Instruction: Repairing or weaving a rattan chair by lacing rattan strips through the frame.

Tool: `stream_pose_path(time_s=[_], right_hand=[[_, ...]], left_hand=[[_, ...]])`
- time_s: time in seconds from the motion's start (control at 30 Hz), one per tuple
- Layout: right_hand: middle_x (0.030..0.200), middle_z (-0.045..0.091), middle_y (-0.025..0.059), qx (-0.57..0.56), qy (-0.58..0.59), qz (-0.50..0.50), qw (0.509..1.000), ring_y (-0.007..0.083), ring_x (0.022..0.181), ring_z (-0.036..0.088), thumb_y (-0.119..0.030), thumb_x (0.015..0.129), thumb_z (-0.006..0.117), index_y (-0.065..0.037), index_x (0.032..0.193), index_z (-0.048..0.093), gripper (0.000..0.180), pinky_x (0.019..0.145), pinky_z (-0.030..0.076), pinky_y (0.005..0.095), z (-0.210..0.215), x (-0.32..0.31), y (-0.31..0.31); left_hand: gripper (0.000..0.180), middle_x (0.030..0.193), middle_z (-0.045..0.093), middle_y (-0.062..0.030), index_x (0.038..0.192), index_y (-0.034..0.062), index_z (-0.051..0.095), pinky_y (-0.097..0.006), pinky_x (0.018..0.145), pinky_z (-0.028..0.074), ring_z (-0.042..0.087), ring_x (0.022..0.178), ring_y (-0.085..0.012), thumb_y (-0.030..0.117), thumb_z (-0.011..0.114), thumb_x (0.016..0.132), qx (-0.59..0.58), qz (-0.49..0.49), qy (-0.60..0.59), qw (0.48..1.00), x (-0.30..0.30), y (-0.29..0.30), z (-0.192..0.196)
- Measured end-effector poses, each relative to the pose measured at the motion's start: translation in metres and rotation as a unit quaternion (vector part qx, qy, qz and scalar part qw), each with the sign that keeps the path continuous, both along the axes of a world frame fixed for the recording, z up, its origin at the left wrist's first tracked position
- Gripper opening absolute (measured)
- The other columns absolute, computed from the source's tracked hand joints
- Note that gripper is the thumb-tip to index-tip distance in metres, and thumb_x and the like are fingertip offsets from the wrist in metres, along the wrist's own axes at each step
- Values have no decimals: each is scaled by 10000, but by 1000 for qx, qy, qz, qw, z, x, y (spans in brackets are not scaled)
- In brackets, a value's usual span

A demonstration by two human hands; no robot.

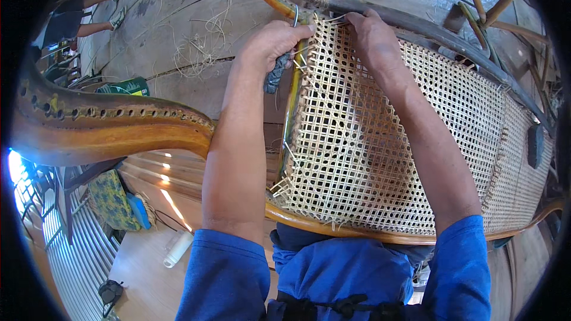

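A woven cane chair seat (pixel 369 142) in a curved wooden frame (pixel 333 229) lies tilted in front of me. My left hand (pixel 273 41) grips a tool with a dark wrapped handle (pixel 275 74) and a metal hook at the top, at the seat's far left corner. My right hand (pixel 372 35) presses on the weave at the far edge and pinches a thin cane strand beside the tool's tip. Both forearms reach up from blue sleeves.
A curved wooden chair part with a row of holes (pixel 113 122) lies at left. Loose cane strands (pixel 199 47) are scattered on the plank floor. Another person's legs (pixel 89 15) show at far left. A white tube (pixel 177 248) and a patterned cushion (pixel 110 199) lie below.
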State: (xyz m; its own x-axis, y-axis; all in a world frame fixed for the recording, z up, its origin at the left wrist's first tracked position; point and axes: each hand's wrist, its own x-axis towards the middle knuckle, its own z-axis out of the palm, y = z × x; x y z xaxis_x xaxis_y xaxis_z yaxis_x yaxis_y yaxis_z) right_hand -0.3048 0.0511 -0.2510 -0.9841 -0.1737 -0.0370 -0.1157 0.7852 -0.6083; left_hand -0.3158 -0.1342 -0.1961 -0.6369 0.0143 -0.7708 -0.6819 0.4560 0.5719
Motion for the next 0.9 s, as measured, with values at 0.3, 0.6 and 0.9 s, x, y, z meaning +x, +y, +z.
stream_pose_path(time_s=[0.3,0.6,0.9], right_hand=[[1149,551,187,78,-47,31,995,396,991,555,-131,878,410,-74,1037,587,245,862,455,434,-1,-17,1],[1030,563,165,76,10,6,997,373,900,589,-103,827,477,-80,991,552,182,778,478,455,10,5,-6],[1065,556,147,109,-16,9,994,358,947,584,-71,822,499,-77,1010,542,192,778,489,438,9,-1,-10]], left_hand=[[318,506,464,25,698,100,565,-229,364,314,391,381,-75,381,628,832,27,-11,6,1000,0,-4,-9],[283,529,481,37,726,105,577,-219,370,312,390,398,-66,363,620,836,34,-14,16,999,1,-6,-10],[277,563,500,44,785,103,585,-204,388,314,406,429,-54,374,621,831,10,-30,35,999,2,-5,-11]])
